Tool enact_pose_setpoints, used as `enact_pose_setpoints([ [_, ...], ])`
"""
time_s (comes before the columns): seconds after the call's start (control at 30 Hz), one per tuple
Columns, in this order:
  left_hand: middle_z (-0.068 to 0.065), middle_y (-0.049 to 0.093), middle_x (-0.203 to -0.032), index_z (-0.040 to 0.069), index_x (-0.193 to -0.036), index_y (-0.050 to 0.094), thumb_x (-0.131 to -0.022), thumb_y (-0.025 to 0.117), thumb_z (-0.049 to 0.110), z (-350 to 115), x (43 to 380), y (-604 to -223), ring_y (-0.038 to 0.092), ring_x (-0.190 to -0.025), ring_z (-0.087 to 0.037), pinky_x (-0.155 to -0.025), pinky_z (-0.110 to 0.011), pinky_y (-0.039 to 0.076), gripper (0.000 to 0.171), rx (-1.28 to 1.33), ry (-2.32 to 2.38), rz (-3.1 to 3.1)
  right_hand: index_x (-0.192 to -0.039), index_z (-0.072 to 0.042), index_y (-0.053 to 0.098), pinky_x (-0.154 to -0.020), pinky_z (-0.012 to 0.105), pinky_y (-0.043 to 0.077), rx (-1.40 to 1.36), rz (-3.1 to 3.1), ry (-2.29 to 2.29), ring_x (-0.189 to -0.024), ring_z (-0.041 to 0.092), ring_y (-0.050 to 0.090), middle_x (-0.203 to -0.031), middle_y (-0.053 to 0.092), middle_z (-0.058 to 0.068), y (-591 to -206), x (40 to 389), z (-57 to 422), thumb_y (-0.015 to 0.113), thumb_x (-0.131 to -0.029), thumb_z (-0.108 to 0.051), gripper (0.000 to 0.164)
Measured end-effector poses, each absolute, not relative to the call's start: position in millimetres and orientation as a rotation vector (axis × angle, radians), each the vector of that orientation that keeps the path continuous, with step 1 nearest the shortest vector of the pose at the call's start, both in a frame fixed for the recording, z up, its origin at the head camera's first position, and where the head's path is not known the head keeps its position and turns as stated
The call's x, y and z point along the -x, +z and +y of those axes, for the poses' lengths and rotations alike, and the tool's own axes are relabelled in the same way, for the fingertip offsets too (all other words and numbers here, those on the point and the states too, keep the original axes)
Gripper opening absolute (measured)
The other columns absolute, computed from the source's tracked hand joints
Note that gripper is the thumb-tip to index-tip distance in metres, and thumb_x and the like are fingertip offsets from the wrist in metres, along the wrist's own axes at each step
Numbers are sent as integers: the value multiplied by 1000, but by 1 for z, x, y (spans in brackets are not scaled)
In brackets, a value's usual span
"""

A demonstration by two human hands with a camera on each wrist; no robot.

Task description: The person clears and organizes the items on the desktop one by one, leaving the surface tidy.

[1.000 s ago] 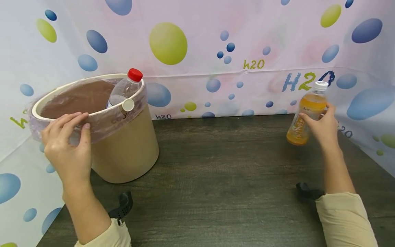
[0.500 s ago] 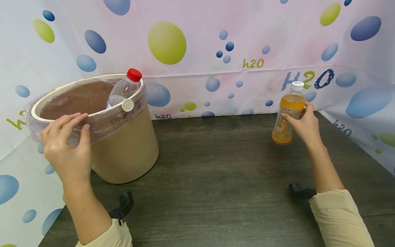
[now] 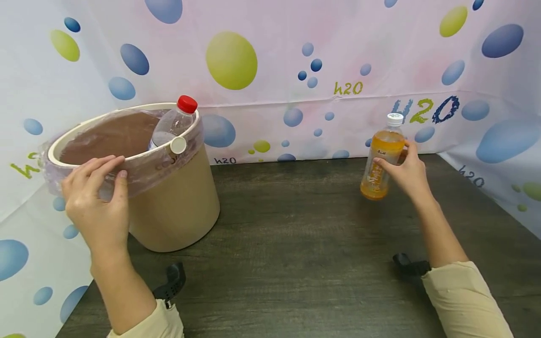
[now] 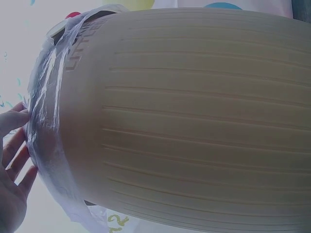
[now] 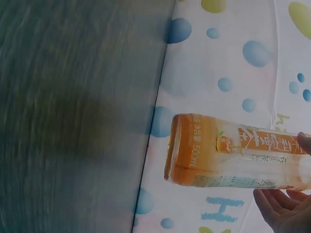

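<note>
At the left of the head view stands a beige trash bin (image 3: 173, 206) with a clear plastic liner (image 3: 145, 176) folded over its rim. My left hand (image 3: 98, 202) pinches the lined rim between fingers and thumb; the left wrist view shows the fingers (image 4: 14, 160) at that edge. A clear bottle with a red cap (image 3: 174, 123) leans inside the bin, its lower part hidden. On the right, my right hand (image 3: 407, 173) grips a white-capped bottle of orange drink (image 3: 382, 155) round its middle. That drink bottle (image 5: 218, 153) hangs above the table, slightly tilted.
The dark wood-grain table (image 3: 287, 244) spreads between the bin and the right hand. Behind it hangs a pale backdrop (image 3: 274, 61) printed with bubbles and lettering. Black wrist mounts (image 3: 171, 281) stick out beside both forearms.
My right hand has carried the orange drink bottle leftward over the table, more slowly in the last half second. The left hand keeps its place on the bin's rim.
</note>
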State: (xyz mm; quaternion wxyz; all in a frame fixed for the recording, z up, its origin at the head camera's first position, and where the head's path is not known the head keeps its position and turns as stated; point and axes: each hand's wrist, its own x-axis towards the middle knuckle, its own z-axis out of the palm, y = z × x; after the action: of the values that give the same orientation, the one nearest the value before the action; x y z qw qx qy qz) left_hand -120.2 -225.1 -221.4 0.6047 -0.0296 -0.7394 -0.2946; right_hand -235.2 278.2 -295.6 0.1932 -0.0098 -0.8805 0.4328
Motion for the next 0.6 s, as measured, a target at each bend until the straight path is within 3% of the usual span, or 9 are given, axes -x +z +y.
enact_pose_setpoints([
  [0.37,-15,67,-98,-3,-92,72,-80,66,-2,-226,123,-223,51,-103,-26,-94,-29,30,13,60,-689,-1701,-141,0,16,-88,57,38,-104,-2479,1275,-113,45,43,-134,36,31,-290,236,255,65,-82,-41,88],
  [0.6,-16,66,-98,-4,-92,71,-81,65,-2,-223,121,-221,52,-103,-28,-95,-29,31,13,62,-681,-1703,-140,1,19,-84,53,42,-143,-2479,1300,-107,43,49,-132,40,29,-291,233,240,67,-80,-40,87],
])
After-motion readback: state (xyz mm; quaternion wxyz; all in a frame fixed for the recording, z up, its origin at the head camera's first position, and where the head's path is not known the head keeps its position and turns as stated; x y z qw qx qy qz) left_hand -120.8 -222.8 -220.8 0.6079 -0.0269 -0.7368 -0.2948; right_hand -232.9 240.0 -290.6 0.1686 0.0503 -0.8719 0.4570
